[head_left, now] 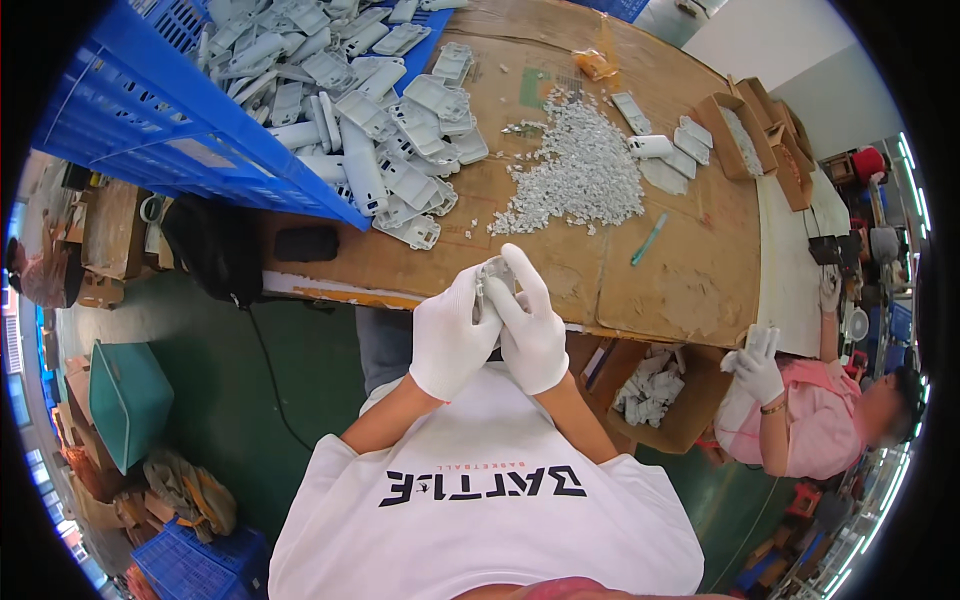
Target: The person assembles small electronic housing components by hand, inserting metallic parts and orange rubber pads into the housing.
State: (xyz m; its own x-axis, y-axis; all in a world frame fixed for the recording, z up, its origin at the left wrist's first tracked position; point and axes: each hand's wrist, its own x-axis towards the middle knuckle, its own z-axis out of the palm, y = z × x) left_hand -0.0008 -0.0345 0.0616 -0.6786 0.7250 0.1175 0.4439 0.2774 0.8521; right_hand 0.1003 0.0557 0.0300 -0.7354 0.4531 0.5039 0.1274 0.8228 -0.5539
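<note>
My left hand (452, 332), in a white glove, is closed around one side of a pale grey plastic casing (492, 268) just over the near edge of the table. From the other side my right hand (534, 335), gloved too, grips the same casing with its thumb laid across it. Fingers cover most of the piece. Beyond my hands lies a heap of small whitish plastic bits (580, 170). To its left, many loose casings (405, 185) spill out of a tipped blue crate (225, 125).
Several finished-looking shells (652, 147) and a teal pen-like tool (650, 240) lie at the right of the cardboard-covered table (690, 280). Open cardboard boxes (738, 135) stand behind. A box of casings (650, 395) sits below the edge, near a co-worker's gloved hand (758, 372).
</note>
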